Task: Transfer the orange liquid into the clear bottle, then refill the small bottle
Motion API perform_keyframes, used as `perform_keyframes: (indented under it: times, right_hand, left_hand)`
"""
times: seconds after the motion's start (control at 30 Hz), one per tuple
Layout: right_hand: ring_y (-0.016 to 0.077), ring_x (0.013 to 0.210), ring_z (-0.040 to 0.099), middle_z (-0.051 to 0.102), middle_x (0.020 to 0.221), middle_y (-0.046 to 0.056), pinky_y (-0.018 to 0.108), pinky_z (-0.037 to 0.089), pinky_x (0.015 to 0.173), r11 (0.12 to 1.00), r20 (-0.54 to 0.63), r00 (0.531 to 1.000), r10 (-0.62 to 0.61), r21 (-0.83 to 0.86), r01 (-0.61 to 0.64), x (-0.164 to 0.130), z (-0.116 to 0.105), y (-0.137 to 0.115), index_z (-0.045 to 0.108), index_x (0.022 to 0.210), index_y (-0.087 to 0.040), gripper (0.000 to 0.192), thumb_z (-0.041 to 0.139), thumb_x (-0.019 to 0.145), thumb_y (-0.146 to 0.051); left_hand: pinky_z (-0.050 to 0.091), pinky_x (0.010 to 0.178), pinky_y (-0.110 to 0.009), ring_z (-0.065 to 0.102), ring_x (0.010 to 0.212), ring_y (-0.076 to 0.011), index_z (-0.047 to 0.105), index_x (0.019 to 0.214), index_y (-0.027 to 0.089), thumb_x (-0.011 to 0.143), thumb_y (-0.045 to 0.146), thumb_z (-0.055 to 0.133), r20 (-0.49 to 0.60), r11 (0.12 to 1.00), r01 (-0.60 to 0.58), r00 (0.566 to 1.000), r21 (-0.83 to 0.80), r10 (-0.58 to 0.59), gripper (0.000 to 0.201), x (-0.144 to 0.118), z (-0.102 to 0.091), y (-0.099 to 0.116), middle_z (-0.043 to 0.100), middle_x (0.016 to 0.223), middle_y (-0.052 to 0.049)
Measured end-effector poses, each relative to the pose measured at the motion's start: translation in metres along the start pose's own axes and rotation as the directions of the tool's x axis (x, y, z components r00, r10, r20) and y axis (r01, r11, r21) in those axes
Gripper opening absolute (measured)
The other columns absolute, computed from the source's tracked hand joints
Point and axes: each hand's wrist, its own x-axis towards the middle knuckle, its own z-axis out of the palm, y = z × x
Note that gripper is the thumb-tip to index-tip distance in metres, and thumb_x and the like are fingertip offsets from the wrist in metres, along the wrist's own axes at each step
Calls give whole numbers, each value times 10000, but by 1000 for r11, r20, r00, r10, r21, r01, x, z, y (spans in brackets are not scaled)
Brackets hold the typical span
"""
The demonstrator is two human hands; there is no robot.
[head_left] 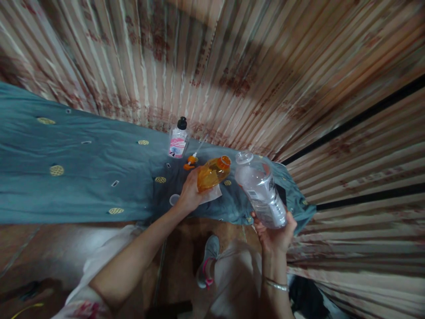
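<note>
Head view: fingers grip orange bottle point(213, 173) and clear bottle point(262, 190) over teal cloth point(83, 177), curtain point(232, 66) behind.

A pleated curtain point(232, 66) in cream and rust stripes, with faded reddish flower patterns, fills the view from nine o'clock over twelve to four o'clock. Two dark bands point(358, 116) cross it at three o'clock. Below it a surface draped in a teal cloth point(76, 177), dotted with yellow embroidered ovals, runs from nine o'clock to the centre. At six to eight o'clock lies a brown tiled floor point(49, 252). The light is dim and warm, with a broad shadow across the curtain near twelve.
</note>
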Motion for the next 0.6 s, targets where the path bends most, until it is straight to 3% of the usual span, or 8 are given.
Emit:
perform_keyframes:
  times: [0.4, 0.6]
  right_hand:
    - [209, 696, 681, 739, 967, 23, 328, 555, 501, 996, 16, 999, -28, -84, 30, 9, -4, -19, 698, 1055, -257, 515, 693, 621, -534]
    - [216, 612, 663, 733, 855, 35, 275, 479, 392, 988, 43, 999, -2, -154, 8, 13, -7, -32, 707, 1061, -239, 543, 685, 609, -540]
  left_hand:
    - [549, 956, -574, 634, 1132, -347, 500, 1308, 261, 722, 320, 765, -68, 996, -45, 996, 77, 50, 646, 5, 12, -5, 634, 1211, -116]
    - [535, 979, -599, 589, 1157, -356, 499, 1311, 274, 741, 368, 762, -86, 995, -57, 994, 78, 63, 635, 4, 15, -6, 597, 1234, -90]
